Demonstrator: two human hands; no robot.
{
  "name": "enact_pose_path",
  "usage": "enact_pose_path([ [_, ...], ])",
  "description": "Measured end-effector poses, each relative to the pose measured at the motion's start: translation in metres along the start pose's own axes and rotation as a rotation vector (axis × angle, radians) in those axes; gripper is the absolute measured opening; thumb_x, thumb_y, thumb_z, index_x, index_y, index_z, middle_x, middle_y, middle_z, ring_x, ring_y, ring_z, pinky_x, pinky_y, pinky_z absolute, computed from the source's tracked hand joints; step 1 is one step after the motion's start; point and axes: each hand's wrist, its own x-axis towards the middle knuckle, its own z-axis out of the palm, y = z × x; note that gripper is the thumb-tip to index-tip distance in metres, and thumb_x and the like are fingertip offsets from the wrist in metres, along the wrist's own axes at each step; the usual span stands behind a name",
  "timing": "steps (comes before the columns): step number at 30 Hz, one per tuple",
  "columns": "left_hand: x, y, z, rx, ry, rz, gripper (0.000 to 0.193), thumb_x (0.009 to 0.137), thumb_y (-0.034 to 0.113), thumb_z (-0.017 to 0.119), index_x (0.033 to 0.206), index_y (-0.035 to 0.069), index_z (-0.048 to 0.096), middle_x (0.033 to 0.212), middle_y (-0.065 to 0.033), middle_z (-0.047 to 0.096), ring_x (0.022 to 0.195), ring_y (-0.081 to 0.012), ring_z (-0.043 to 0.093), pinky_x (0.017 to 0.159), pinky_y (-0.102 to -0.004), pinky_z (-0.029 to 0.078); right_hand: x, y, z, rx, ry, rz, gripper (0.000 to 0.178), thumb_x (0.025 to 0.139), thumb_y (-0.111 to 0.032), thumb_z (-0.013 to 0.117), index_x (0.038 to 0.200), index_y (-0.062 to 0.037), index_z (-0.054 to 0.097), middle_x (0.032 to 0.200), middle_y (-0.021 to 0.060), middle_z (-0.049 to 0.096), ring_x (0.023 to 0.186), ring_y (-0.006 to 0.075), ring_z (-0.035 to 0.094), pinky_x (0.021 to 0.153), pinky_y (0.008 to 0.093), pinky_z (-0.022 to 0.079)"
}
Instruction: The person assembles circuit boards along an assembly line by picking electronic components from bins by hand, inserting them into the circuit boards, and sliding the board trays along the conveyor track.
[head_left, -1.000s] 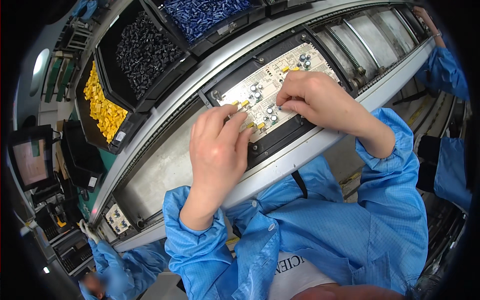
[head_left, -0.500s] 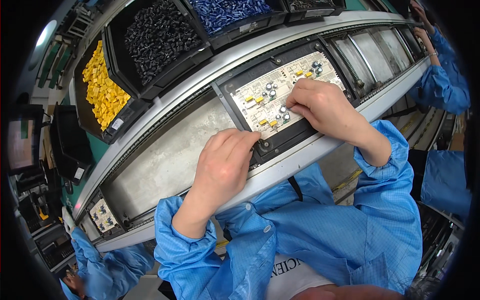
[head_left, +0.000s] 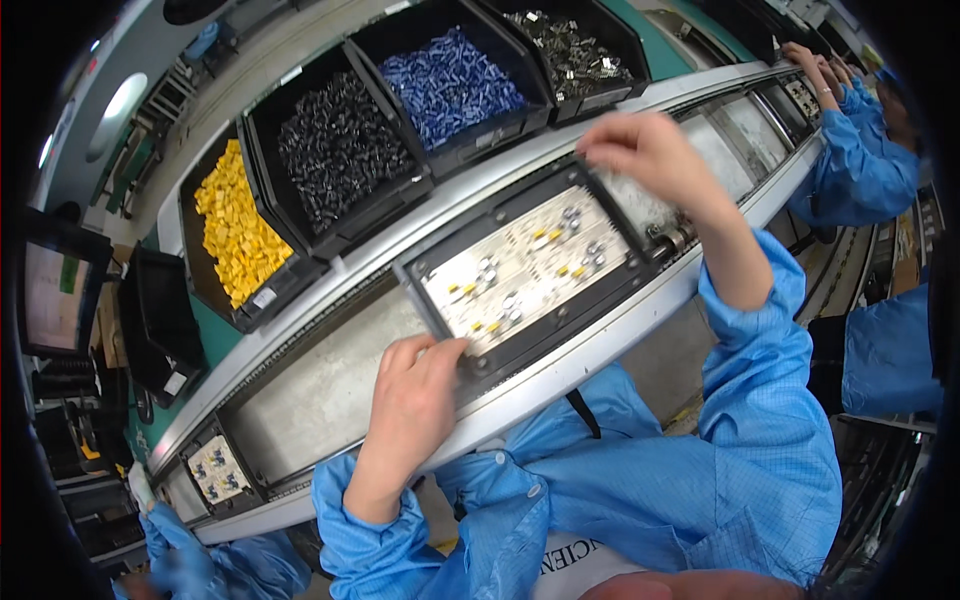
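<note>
A pale circuit board [head_left: 530,262] with yellow blocks and round capacitors lies in a black carrier frame [head_left: 560,335] on the conveyor in front of me. My left hand [head_left: 412,405] is at the frame's near left corner, its thumb and fingers closed together by the board's edge; what they hold, if anything, is hidden. Raised above the frame's far right corner, my right hand [head_left: 655,160] has its fingers bent together, pointing left. It is off the board and slightly blurred, and I cannot make out anything between its fingertips.
Beyond the rail stand black bins of yellow block parts [head_left: 240,235], black parts [head_left: 340,150], blue parts [head_left: 450,90] and metallic parts [head_left: 565,55]. A second board [head_left: 215,470] sits on the conveyor at left. Co-workers in blue sleeves [head_left: 850,165] work at both ends.
My right hand has lifted off the capacitors and moved up past the frame's far edge. My left hand stays at the near left corner. The view has shifted, showing more of the bins.
</note>
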Motion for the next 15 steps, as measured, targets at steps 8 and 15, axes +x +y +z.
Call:
enact_pose_path([
  [8, -0.063, -0.019, -0.033, 0.099, 0.051, -0.278, 0.031, 0.077, -0.012, 0.054, 0.102, 0.002, 0.064, 0.090, -0.0133, 0.063, 0.090, -0.0318, 0.059, 0.078, -0.0388, 0.049, 0.103, 0.066, -0.024, -0.388, 0.218, 0.149, 0.023, 0.080, -0.022, 0.070, 0.097, -0.0062, 0.073, 0.087, 0.0119, 0.072, 0.085, 0.0282, 0.069, 0.077, 0.0378, 0.053],
  [15, -0.076, -0.029, -0.058, 0.116, 0.029, -0.340, 0.024, 0.082, -0.010, 0.055, 0.099, 0.002, 0.065, 0.089, -0.0132, 0.065, 0.083, -0.0294, 0.063, 0.072, -0.0366, 0.050, 0.111, 0.075, -0.009, -0.346, 0.261, 0.145, 0.015, 0.082, -0.020, 0.066, 0.090, -0.0075, 0.071, 0.088, 0.0125, 0.070, 0.085, 0.0306, 0.067, 0.077, 0.0402, 0.052],
])
